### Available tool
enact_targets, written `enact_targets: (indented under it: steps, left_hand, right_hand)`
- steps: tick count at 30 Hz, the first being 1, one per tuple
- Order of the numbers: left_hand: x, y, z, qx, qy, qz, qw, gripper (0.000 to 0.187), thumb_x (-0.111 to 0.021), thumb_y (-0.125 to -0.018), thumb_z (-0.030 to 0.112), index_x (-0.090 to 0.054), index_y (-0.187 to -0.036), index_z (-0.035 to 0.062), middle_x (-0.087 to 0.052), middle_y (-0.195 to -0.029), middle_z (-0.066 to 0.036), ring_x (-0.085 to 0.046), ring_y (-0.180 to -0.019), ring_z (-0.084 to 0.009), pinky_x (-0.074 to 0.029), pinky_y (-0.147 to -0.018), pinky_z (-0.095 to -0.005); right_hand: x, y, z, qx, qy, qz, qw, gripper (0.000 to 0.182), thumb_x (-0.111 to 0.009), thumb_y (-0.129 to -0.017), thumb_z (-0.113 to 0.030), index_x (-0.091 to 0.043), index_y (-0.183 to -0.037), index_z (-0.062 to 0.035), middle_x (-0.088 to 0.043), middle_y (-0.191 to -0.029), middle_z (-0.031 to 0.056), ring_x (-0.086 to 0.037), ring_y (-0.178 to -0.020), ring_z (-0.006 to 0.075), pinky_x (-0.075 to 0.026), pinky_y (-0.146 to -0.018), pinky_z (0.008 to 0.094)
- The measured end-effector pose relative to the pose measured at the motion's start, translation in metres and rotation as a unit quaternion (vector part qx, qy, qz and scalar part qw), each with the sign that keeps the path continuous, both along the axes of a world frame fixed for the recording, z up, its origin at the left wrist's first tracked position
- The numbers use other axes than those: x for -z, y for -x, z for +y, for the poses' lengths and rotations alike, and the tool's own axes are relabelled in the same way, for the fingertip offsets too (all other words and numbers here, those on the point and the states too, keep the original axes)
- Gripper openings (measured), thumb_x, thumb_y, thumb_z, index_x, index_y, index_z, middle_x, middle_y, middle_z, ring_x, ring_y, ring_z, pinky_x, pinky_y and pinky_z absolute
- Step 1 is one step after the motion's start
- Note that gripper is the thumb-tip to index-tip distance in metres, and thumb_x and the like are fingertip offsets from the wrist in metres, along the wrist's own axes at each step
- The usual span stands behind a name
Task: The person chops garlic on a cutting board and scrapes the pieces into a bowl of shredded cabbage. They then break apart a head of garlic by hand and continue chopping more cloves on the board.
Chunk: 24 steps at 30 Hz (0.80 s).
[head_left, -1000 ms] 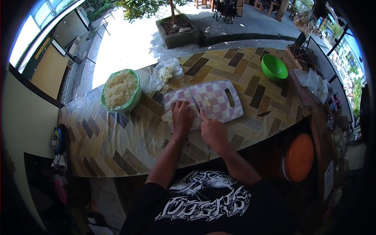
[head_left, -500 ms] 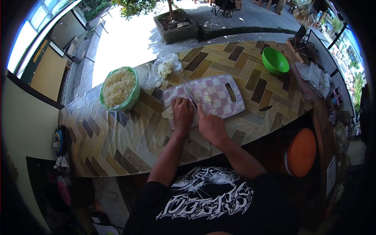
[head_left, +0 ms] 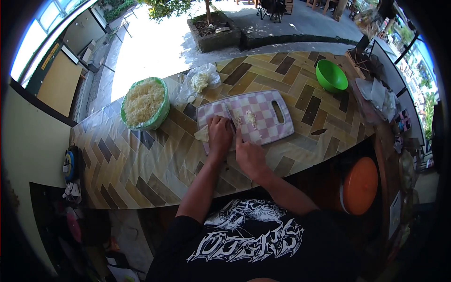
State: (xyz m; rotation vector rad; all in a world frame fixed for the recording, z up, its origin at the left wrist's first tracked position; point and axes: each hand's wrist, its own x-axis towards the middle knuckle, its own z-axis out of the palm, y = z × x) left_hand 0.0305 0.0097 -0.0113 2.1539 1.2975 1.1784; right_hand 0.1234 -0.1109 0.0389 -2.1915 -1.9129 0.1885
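A pink-and-white checkered cutting board [head_left: 277,132] lies in front of me. My left hand [head_left: 220,135] is closed, its curled fingers pressing a pale cabbage leaf [head_left: 202,134] against the board's left part. Just right of those fingers is the blade of a knife [head_left: 228,113]. Its handle is hidden in my right hand [head_left: 250,155], which grips it with the index finger stretched along it. Small piles of chopped cabbage [head_left: 251,119] rest to the right of the blade.
Left of the board stands a green-lined basin [head_left: 162,115] heaped with thin pale noodles [head_left: 143,101]. A clear plastic bag [head_left: 213,77] holding more cabbage lies behind the board. Towards the back right sits a green bowl [head_left: 331,76]. An orange lid [head_left: 361,185] shows below the table's edge.
The knife blade has shifted slightly and stands more upright in view beside my left fingers. My right hand has moved a little down and left. The camera view has shifted slightly.
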Motion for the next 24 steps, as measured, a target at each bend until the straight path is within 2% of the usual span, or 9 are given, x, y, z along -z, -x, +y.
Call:
enact_targets:
  steps: [5,8,12,13,16,17,20,22,24]
  left_hand:
    - [-0.011,0.002,0.001,0.015,-0.022,-0.023,0.999,0.011,-0.07,-0.093,0.004,-0.078,-0.097,-0.0015,-0.073,-0.099,-0.018,-0.066,-0.101,-0.0397,-0.053,-0.091,-0.0474]
    - [-0.018,0.007,0.0,0.044,-0.024,-0.099,0.994,0.009,-0.073,-0.093,0.003,-0.079,-0.099,-0.0006,-0.075,-0.1,-0.017,-0.069,-0.099,-0.038,-0.054,-0.09,-0.0451]
    - [-0.051,0.032,-0.007,0.004,0.006,-0.121,0.993,0.012,-0.075,-0.096,0.007,-0.081,-0.103,0.0014,-0.078,-0.103,-0.014,-0.074,-0.096,-0.0305,-0.058,-0.085,-0.039]
    - [-0.05,0.045,-0.008,-0.007,0.029,-0.097,0.995,0.018,-0.076,-0.093,0.009,-0.081,-0.11,0.0027,-0.077,-0.111,-0.015,-0.072,-0.107,-0.0332,-0.057,-0.094,-0.042]
    - [-0.04,0.074,-0.012,-0.041,-0.03,0.029,0.998,0.031,-0.08,-0.09,0.013,-0.078,-0.119,0.0043,-0.074,-0.122,-0.016,-0.067,-0.117,-0.0367,-0.053,-0.104,-0.0454]
    - [-0.036,0.081,-0.016,-0.03,0.035,0.032,0.998,0.043,-0.081,-0.085,0.011,-0.075,-0.127,0.0076,-0.07,-0.132,-0.016,-0.061,-0.126,-0.0397,-0.047,-0.112,-0.0484]
    - [-0.024,0.087,-0.024,-0.049,0.018,0.078,0.996,0.043,-0.079,-0.087,0.012,-0.074,-0.129,0.0062,-0.068,-0.133,-0.018,-0.062,-0.125,-0.0403,-0.048,-0.111,-0.0485]
    - [-0.024,0.087,-0.027,-0.033,0.056,0.063,0.996,0.042,-0.078,-0.088,0.012,-0.074,-0.129,0.0048,-0.069,-0.133,-0.019,-0.062,-0.125,-0.0406,-0.048,-0.111,-0.0485]
    - [-0.024,0.084,-0.028,-0.027,0.073,0.058,0.995,0.04,-0.077,-0.089,0.012,-0.074,-0.128,0.0035,-0.07,-0.131,-0.02,-0.062,-0.125,-0.0408,-0.049,-0.11,-0.0484]
  right_hand:
    - [0.008,-0.009,0.017,0.016,0.011,0.029,0.999,0.066,-0.057,-0.099,-0.016,-0.043,-0.162,-0.0036,-0.076,-0.082,0.0227,-0.077,-0.077,0.0423,-0.062,-0.073,0.0547]
    - [-0.007,-0.025,0.019,0.028,0.004,0.066,0.997,0.068,-0.058,-0.099,-0.017,-0.042,-0.165,-0.0097,-0.074,-0.081,0.0223,-0.076,-0.077,0.0432,-0.061,-0.073,0.0563]
    - [-0.014,-0.027,-0.001,0.019,-0.024,0.102,0.994,0.07,-0.06,-0.098,-0.015,-0.042,-0.166,-0.0148,-0.073,-0.079,0.0211,-0.075,-0.075,0.0431,-0.061,-0.07,0.0555]
    - [-0.017,-0.023,-0.005,0.013,-0.024,0.113,0.993,0.07,-0.06,-0.098,-0.015,-0.043,-0.166,-0.0161,-0.073,-0.078,0.0208,-0.075,-0.074,0.0429,-0.061,-0.07,0.055]
    - [-0.018,-0.014,-0.013,-0.032,-0.028,0.119,0.992,0.07,-0.058,-0.097,-0.013,-0.044,-0.165,-0.018,-0.073,-0.079,0.0194,-0.075,-0.073,0.0413,-0.061,-0.069,0.0531]
    - [-0.014,-0.011,-0.015,-0.04,-0.026,0.116,0.992,0.07,-0.058,-0.097,-0.013,-0.044,-0.165,-0.0182,-0.073,-0.08,0.0191,-0.075,-0.073,0.0409,-0.061,-0.069,0.0525]
    - [0.0,-0.004,-0.016,-0.066,-0.021,0.106,0.992,0.067,-0.057,-0.099,-0.016,-0.046,-0.165,-0.0195,-0.074,-0.082,0.019,-0.075,-0.073,0.0401,-0.061,-0.068,0.0521]
    - [0.003,-0.007,-0.018,-0.077,-0.025,0.103,0.991,0.061,-0.056,-0.104,-0.022,-0.047,-0.164,-0.0209,-0.074,-0.082,0.0196,-0.075,-0.072,0.0403,-0.061,-0.066,0.0533]
    - [0.001,-0.015,-0.02,-0.068,-0.02,0.103,0.992,0.06,-0.057,-0.103,-0.021,-0.049,-0.163,-0.0214,-0.074,-0.083,0.0194,-0.075,-0.072,0.0404,-0.061,-0.066,0.053]
